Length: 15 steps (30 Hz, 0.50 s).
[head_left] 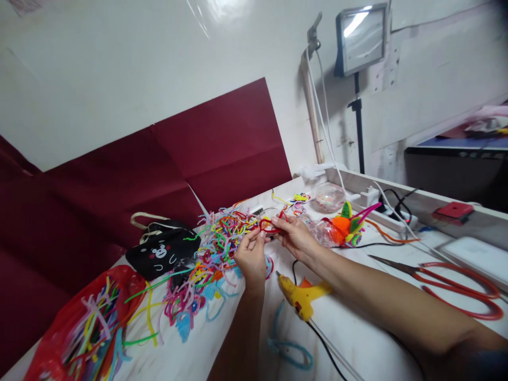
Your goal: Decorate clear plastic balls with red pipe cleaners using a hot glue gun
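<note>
Between my two hands is a red pipe cleaner (270, 229), bent into a loop. My left hand (252, 254) pinches its left side with thumb and fingertips. The right side is gripped by my right hand (297, 239), fingers closed on it. Behind and left of the hands lies a big heap of colourful pipe cleaners (222, 238). Below my right forearm rests a yellow glue gun (301, 296), its nozzle toward the hands. A light blue pipe cleaner (293, 355) lies curled on the table (341, 338) near the front.
Large orange-handled scissors (456, 280) lie at right. An orange bundle (342, 230) in clear plastic sits beyond my right hand. A black bag (162, 251) and a red bag (55, 344) of pipe cleaners stand left. A power strip (397, 218) and cables run along the back right edge.
</note>
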Available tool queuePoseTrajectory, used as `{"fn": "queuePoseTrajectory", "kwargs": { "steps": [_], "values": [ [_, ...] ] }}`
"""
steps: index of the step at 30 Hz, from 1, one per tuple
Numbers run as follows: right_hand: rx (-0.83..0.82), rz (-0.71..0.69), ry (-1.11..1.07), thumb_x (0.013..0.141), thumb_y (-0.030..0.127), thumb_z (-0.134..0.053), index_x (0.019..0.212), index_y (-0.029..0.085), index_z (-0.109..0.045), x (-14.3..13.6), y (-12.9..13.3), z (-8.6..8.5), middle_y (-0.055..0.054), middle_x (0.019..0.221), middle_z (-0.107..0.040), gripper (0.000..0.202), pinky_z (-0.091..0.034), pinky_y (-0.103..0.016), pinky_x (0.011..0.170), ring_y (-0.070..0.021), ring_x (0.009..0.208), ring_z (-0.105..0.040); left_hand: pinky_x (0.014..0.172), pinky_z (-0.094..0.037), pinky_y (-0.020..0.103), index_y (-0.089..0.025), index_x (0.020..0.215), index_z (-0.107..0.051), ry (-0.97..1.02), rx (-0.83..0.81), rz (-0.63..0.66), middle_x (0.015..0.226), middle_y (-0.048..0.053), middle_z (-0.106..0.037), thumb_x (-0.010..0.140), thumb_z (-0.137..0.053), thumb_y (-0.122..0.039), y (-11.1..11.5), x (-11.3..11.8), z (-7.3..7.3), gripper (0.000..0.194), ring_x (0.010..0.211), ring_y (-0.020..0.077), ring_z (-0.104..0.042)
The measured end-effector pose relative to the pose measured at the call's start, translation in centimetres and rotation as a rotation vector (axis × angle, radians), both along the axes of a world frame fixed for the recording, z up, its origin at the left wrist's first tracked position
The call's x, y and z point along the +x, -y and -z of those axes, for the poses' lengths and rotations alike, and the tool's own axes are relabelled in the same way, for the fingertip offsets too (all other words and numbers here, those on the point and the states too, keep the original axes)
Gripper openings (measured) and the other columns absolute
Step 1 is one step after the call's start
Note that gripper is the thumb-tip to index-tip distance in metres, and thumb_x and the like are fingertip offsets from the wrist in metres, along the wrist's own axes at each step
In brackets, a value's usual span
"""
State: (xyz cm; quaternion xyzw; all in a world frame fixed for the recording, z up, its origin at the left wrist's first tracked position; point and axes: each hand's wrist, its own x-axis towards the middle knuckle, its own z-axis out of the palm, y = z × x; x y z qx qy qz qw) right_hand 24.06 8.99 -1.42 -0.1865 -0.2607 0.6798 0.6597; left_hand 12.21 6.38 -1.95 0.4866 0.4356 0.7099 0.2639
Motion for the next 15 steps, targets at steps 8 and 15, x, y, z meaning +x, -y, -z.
{"fn": "queuePoseTrajectory", "kwargs": {
  "steps": [8, 15],
  "values": [
    [-0.026, -0.006, -0.003, 0.054, 0.028, -0.104, 0.083, 0.020, -0.068, -0.01, -0.25, 0.41, 0.001, 0.073, -0.078, 0.047, -0.052, -0.021, 0.053, -0.0133, 0.063, -0.071, 0.068, -0.065, 0.035, -0.015, 0.090, -0.080, -0.007, -0.007, 0.017, 0.073, 0.008, -0.079, 0.072, -0.086, -0.040, 0.40, 0.05, -0.23, 0.032, 0.065, 0.0220, -0.077],
    [-0.021, -0.018, 0.000, 0.053, 0.025, -0.104, 0.082, 0.020, -0.068, 0.13, -0.03, 0.30, 0.003, 0.070, -0.077, 0.047, -0.052, -0.021, 0.053, -0.0125, 0.061, -0.069, 0.068, -0.063, 0.032, -0.016, 0.088, -0.078, 0.014, 0.003, 0.053, 0.076, 0.006, -0.080, 0.074, -0.087, -0.040, 0.29, -0.08, -0.30, 0.029, 0.066, 0.0195, -0.076]
  ]
}}
